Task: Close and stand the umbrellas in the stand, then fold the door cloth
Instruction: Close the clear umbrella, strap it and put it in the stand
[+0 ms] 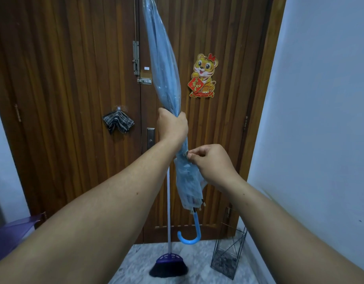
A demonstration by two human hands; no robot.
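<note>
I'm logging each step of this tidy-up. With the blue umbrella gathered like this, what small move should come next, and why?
Probably wrap and fasten the strap. The left hand squeezes the furled translucent blue umbrella mid-canopy, its curved blue handle hanging down, while the right hand pinches something small at the canopy, likely the strap. The black wire stand waits by the wall.

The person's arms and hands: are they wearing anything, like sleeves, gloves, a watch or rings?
Nothing worn is visible. Both forearms are bare as far up as the head view shows, so no sleeve shows. The left hand and right hand have no gloves, and neither wrist carries a watch or band. No ring shows on the visible fingers, though some are curled out of sight. A few small dark spots mark the forearms.
</note>
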